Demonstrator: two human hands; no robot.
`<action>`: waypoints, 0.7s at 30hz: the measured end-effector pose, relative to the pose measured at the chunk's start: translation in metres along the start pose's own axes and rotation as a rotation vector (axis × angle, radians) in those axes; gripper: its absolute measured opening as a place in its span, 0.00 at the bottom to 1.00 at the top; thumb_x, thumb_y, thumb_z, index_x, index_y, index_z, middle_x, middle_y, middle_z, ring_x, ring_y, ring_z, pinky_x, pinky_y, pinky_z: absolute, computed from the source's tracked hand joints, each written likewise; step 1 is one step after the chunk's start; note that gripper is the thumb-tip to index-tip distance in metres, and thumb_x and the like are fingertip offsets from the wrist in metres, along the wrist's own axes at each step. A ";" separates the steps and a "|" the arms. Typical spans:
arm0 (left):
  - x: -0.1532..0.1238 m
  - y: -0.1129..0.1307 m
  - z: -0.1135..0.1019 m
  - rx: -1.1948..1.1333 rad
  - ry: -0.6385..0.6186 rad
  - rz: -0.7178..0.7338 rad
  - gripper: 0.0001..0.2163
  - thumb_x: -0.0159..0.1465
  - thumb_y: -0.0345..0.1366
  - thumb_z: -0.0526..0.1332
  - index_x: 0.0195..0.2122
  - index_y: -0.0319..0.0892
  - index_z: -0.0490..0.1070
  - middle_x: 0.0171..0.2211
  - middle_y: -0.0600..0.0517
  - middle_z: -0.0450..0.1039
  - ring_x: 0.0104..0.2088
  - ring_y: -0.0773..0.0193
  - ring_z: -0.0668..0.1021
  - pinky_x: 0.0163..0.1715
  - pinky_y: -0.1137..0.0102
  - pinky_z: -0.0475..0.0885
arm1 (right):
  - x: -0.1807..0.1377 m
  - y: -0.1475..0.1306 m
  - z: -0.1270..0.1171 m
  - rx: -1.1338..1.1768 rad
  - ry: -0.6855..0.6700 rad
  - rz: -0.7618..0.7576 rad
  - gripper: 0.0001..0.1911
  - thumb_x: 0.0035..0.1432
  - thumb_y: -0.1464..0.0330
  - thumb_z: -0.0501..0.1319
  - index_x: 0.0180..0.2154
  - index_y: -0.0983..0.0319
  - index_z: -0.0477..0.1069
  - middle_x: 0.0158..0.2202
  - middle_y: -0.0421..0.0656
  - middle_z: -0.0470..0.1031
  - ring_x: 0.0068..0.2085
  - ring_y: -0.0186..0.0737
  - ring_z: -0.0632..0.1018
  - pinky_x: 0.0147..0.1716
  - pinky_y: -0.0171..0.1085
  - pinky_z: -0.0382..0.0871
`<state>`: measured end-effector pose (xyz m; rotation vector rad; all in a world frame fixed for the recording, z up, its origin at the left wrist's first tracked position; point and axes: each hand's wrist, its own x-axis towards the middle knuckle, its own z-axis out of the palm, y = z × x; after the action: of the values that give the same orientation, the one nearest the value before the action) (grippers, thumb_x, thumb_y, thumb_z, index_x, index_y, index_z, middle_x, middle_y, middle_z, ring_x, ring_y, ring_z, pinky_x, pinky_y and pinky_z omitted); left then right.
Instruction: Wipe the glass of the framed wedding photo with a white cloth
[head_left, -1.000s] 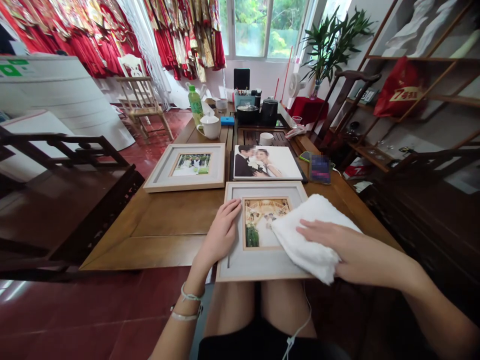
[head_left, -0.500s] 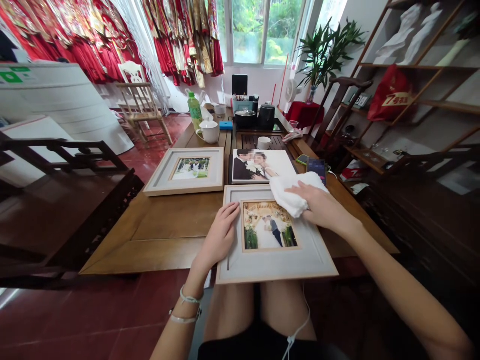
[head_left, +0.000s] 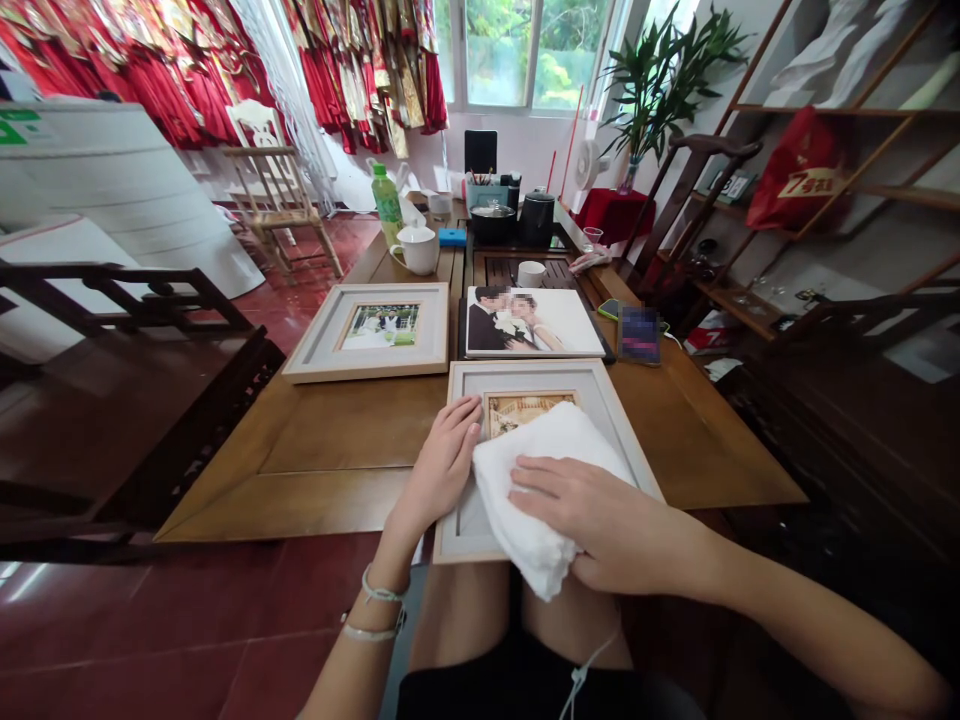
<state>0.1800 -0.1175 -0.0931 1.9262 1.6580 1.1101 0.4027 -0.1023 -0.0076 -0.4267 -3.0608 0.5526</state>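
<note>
In front of me a picture frame [head_left: 634, 430] with a pale mat and light wooden border lies at the table's near edge, jutting over it. My left hand [head_left: 441, 465] grips its left side, fingers together over the border. My right hand [head_left: 577, 505] holds a folded white cloth [head_left: 499, 480] against the frame's face. The cloth hides most of the photo [head_left: 517, 408]; only its upper part shows. Beyond lie a similar picture frame [head_left: 311, 335] on the left and a print of a couple [head_left: 577, 325] on the right.
On the wooden table [head_left: 330, 430] stand a white mug [head_left: 417, 250], a green bottle [head_left: 387, 205], a small white cup [head_left: 532, 273] and a phone [head_left: 639, 335]. Dark wooden chairs flank it at left [head_left: 135, 300] and right [head_left: 870, 330]. A red bag [head_left: 799, 175] hangs by the shelves.
My right hand has drawn the white cloth from the frame's upper right corner down and left across the photo. My left hand keeps its place on the frame's left side.
</note>
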 end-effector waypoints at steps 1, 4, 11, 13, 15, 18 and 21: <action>0.000 0.000 0.000 -0.006 0.000 0.002 0.20 0.73 0.38 0.45 0.60 0.37 0.66 0.63 0.44 0.64 0.65 0.59 0.61 0.66 0.54 0.56 | -0.001 -0.001 -0.001 0.049 -0.011 -0.033 0.31 0.43 0.79 0.56 0.53 0.69 0.70 0.60 0.59 0.67 0.63 0.55 0.65 0.60 0.50 0.62; 0.000 0.000 0.000 -0.015 0.000 0.010 0.20 0.73 0.38 0.45 0.59 0.37 0.66 0.63 0.44 0.64 0.65 0.59 0.61 0.66 0.53 0.56 | -0.004 0.008 -0.007 0.185 -0.068 -0.105 0.36 0.40 0.82 0.55 0.55 0.67 0.69 0.62 0.55 0.65 0.66 0.48 0.60 0.64 0.47 0.56; 0.000 -0.004 0.000 0.043 -0.002 0.053 0.19 0.71 0.35 0.49 0.60 0.38 0.66 0.63 0.44 0.63 0.65 0.57 0.61 0.66 0.52 0.57 | -0.018 0.022 -0.031 0.447 -0.214 -0.173 0.36 0.39 0.82 0.54 0.54 0.68 0.70 0.60 0.52 0.69 0.64 0.43 0.65 0.63 0.44 0.57; 0.000 -0.004 0.000 0.043 -0.005 0.060 0.18 0.71 0.34 0.49 0.60 0.40 0.66 0.64 0.44 0.63 0.65 0.57 0.61 0.65 0.51 0.57 | -0.016 0.019 -0.028 0.448 -0.186 -0.168 0.36 0.39 0.82 0.54 0.54 0.67 0.70 0.59 0.51 0.69 0.64 0.43 0.65 0.63 0.44 0.57; 0.000 -0.005 0.000 0.035 -0.006 0.064 0.19 0.71 0.33 0.48 0.60 0.40 0.66 0.64 0.44 0.62 0.65 0.57 0.61 0.65 0.51 0.57 | -0.010 0.015 -0.020 0.441 -0.134 -0.216 0.37 0.38 0.82 0.54 0.54 0.68 0.69 0.60 0.51 0.69 0.65 0.44 0.62 0.64 0.45 0.55; 0.001 -0.005 0.000 0.026 -0.012 0.066 0.19 0.71 0.30 0.47 0.60 0.40 0.65 0.64 0.44 0.62 0.65 0.58 0.61 0.65 0.51 0.58 | 0.001 0.011 -0.006 0.476 -0.103 -0.374 0.37 0.38 0.80 0.54 0.55 0.69 0.68 0.60 0.52 0.68 0.67 0.46 0.58 0.65 0.46 0.53; 0.001 -0.007 0.000 0.028 -0.021 0.069 0.19 0.70 0.29 0.47 0.61 0.41 0.65 0.64 0.44 0.62 0.65 0.58 0.61 0.65 0.51 0.58 | 0.002 0.011 -0.003 0.524 -0.136 -0.397 0.38 0.38 0.80 0.54 0.56 0.68 0.67 0.60 0.51 0.69 0.67 0.45 0.57 0.64 0.47 0.54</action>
<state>0.1754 -0.1146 -0.0970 2.0200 1.6154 1.0936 0.4036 -0.0911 -0.0083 0.2313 -2.8237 1.3336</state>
